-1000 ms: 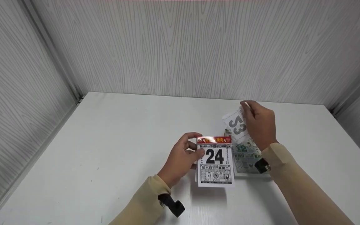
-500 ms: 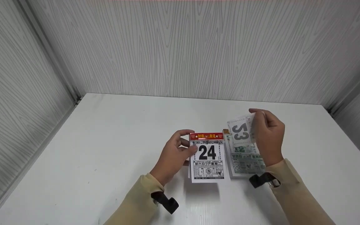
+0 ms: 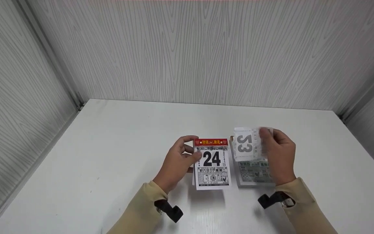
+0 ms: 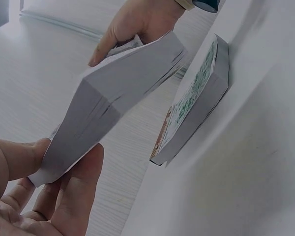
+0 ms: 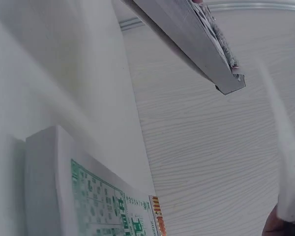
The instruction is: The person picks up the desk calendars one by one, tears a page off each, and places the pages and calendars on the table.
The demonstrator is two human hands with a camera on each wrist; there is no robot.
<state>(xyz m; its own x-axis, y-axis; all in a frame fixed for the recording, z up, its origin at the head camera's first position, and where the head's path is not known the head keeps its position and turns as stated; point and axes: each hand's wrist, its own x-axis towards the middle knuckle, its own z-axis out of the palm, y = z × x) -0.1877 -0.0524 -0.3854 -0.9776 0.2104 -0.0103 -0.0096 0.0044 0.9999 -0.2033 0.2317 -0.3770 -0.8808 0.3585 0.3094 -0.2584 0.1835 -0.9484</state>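
A thick tear-off calendar (image 3: 212, 169) with a red header and a large 24 is gripped along its left side by my left hand (image 3: 178, 164), thumb in front and fingers behind. The left wrist view shows its white page edges, tilted above the table. My right hand (image 3: 281, 157) pinches a loose calendar page (image 3: 244, 144), with a 23 showing reversed through the thin paper. That page hangs over a second calendar (image 3: 255, 174), which lies on the table and partly hides behind it. Green print shows on this second calendar (image 5: 108, 206) in the right wrist view.
The white tabletop (image 3: 115, 143) reaches back to a wood-grain panel (image 3: 187, 52). Similar panels (image 3: 15, 107) stand at the sides. Black wrist-worn cameras (image 3: 170, 209) sit at both sleeves.
My right hand has come down and slightly right with the page, which has turned from a slant to nearly level. My left hand has shifted a little left with its calendar.
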